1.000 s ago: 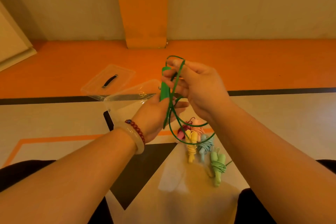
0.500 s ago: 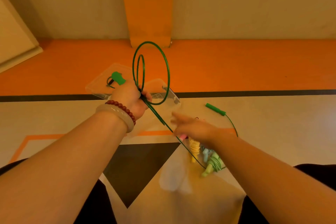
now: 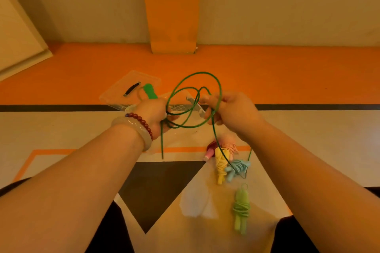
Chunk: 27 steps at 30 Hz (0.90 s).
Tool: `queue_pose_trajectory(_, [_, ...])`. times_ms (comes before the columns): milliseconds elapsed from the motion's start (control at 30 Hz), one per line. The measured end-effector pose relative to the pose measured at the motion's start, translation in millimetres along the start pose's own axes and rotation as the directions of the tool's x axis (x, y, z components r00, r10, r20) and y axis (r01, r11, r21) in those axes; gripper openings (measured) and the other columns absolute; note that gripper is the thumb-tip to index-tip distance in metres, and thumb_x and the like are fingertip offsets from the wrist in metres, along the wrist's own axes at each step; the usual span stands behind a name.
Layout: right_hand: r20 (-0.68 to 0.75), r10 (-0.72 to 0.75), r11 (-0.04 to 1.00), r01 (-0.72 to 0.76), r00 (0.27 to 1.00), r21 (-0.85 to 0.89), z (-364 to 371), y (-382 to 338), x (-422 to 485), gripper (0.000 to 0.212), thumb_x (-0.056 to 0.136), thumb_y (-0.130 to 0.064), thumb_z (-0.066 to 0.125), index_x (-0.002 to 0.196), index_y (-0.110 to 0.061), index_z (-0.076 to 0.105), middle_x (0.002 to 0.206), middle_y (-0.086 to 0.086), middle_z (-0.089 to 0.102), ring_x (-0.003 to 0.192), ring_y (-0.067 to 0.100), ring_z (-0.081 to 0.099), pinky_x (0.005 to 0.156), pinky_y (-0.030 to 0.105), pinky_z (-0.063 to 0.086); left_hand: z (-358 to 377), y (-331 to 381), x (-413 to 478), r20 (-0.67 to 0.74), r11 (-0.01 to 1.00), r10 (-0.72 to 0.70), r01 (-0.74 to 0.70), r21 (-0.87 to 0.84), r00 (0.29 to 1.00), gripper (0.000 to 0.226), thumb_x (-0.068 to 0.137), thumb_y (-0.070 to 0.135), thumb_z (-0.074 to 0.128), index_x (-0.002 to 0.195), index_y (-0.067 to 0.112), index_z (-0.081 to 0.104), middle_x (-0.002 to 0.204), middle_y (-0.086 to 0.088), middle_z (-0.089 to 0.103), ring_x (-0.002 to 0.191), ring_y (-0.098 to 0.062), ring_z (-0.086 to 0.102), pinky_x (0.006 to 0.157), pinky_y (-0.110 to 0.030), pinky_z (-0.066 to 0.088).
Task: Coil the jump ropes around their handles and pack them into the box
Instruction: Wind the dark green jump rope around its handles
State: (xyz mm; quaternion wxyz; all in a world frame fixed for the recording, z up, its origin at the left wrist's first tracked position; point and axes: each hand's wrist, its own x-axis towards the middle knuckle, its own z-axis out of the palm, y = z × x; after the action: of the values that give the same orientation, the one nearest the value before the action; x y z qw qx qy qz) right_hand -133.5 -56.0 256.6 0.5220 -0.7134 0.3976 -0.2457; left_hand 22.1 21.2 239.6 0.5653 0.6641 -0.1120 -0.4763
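Green cord [image 3: 202, 72] loops between left hand [image 3: 153, 114] and right hand [image 3: 232, 113].

The floor [image 3: 308, 139] is cream, crossed by a thin black stripe [image 3: 308, 107]. Beyond the stripe, toward 12 o'clock, a broad orange band [image 3: 287, 76] runs to the foot of a pale wall [image 3: 287, 2]. An orange pillar [image 3: 172, 6] rises at 12 o'clock. A cream panel [image 3: 16, 33] leans in at 10 o'clock. A black triangle [image 3: 158, 187] points toward 6 o'clock, and a thin orange line [image 3: 51, 151] runs off it toward 9 o'clock. A red bead bracelet [image 3: 141, 122] touches a pale bangle [image 3: 135, 131]. Dark trousers [image 3: 107, 232] fill the lower corners.
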Motion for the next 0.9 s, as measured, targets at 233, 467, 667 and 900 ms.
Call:
queue_pose_trajectory(233, [0.039,0.069,0.863,-0.079,0.997,0.498,0,-10,-7,0.021,0.097,-0.026,0.053,0.100,-0.013,0.069,0.067,-0.005,0.067,0.054,0.007,0.061,0.050,0.016,0.049,35,-27,-18,0.179,0.991,0.125,-0.113,-0.073,0.976,0.004,0.098,0.022,0.052,0.099,0.020,0.054,0.084,0.003,0.060,0.095,-0.019,0.067,0.087,-0.043,0.051])
queue_pose_trajectory(467, [0.030,0.061,0.791,-0.067,0.998,0.608,-1,-11,-7,0.018,0.098,-0.020,0.051,0.097,-0.012,0.067,0.065,-0.005,0.068,0.059,0.011,0.065,0.055,0.017,0.053,42,-25,-30,0.346,0.981,0.115,-0.052,-0.184,0.931,0.011,0.099,0.023,0.048,0.095,0.015,0.055,0.064,0.003,0.054,0.071,-0.020,0.071,0.079,-0.045,0.056])
queue_pose_trajectory(667, [-0.067,0.032,0.908,-0.001,0.997,0.420,1,6,1,0.015,0.098,-0.025,0.053,0.094,-0.016,0.064,0.083,-0.004,0.066,0.077,0.013,0.062,0.065,0.024,0.054,37,-12,-18,0.284,0.927,0.063,0.049,-0.371,0.957,0.018,0.101,0.023,0.045,0.085,0.016,0.049,0.061,0.004,0.042,0.037,-0.003,0.032,0.046,-0.019,0.041])
queue_pose_trajectory(900, [0.488,0.415,0.835,-0.108,0.768,-0.540,21,82,-19,0.028,0.094,-0.042,0.055,0.112,-0.022,0.065,0.108,-0.007,0.067,0.099,0.007,0.058,0.090,0.024,0.044,6,14,3,-0.021,0.877,0.030,-0.036,-0.479,0.999,0.024,0.103,0.021,0.042,0.080,0.014,0.044,0.062,0.002,0.039,0.034,-0.005,0.031,0.041,-0.017,0.036])
